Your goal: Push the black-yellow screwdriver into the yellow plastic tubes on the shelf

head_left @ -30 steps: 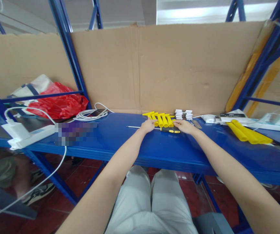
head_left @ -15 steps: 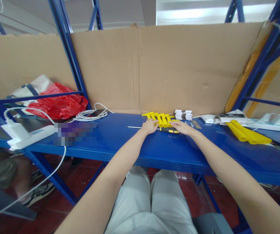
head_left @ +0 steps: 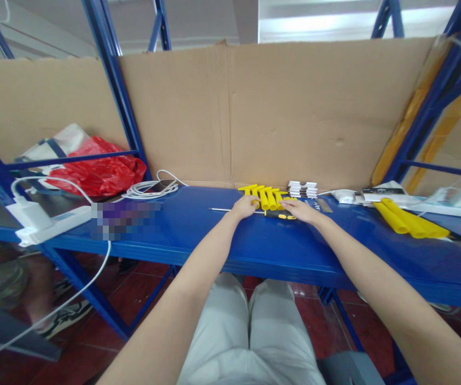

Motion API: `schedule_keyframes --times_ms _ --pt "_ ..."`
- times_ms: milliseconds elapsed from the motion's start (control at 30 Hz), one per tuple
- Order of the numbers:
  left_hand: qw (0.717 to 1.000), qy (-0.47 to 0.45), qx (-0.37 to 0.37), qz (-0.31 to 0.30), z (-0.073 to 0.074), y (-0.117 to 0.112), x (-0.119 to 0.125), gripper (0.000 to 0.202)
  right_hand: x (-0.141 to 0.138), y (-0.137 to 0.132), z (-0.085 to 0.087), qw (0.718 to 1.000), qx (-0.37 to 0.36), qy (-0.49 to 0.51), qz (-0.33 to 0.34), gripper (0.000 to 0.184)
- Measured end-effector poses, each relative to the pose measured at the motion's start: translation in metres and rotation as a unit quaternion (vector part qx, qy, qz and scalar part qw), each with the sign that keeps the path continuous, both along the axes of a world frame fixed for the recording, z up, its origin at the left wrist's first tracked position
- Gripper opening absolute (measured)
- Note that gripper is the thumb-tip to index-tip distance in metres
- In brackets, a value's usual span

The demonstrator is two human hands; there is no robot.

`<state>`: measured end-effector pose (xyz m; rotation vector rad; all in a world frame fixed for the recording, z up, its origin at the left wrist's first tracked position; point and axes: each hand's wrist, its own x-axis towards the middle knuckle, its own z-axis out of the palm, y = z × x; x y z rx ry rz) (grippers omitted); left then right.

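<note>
A row of yellow plastic pieces (head_left: 268, 197) lies on the blue shelf (head_left: 198, 224) against the cardboard back. In front of them lies a screwdriver (head_left: 279, 214) with a black and yellow handle, its thin shaft pointing left. My left hand (head_left: 244, 206) sits over the shaft, its fingers curled onto the leftmost yellow piece. My right hand (head_left: 299, 210) rests on the screwdriver handle with its fingers closed over it and its fingertips next to the yellow row.
A stack of white parts (head_left: 302, 188) stands right of the row, and yellow tubes (head_left: 408, 222) and papers lie farther right. A coiled white cable (head_left: 150, 187), a red bag (head_left: 98, 171) and a white power strip (head_left: 41, 224) are at the left. Blue uprights frame the shelf.
My right hand has slid a little left along the screwdriver handle toward the yellow pieces. My left hand has barely moved.
</note>
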<state>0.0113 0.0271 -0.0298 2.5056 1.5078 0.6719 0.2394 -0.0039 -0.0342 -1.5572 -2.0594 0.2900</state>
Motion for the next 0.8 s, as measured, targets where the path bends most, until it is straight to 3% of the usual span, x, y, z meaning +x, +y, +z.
schedule_keyframes --times_ms 333,800 --pt "0.999 -0.002 -0.011 0.047 -0.0042 -0.0028 -0.0010 0.044 -0.0001 0.0029 -0.0035 0.999 0.023 -0.021 0.018 0.040" --pt "0.999 -0.015 0.020 0.036 -0.0069 0.0017 -0.0003 0.035 -0.0011 -0.0067 0.0047 0.996 0.056 -0.074 0.014 0.041"
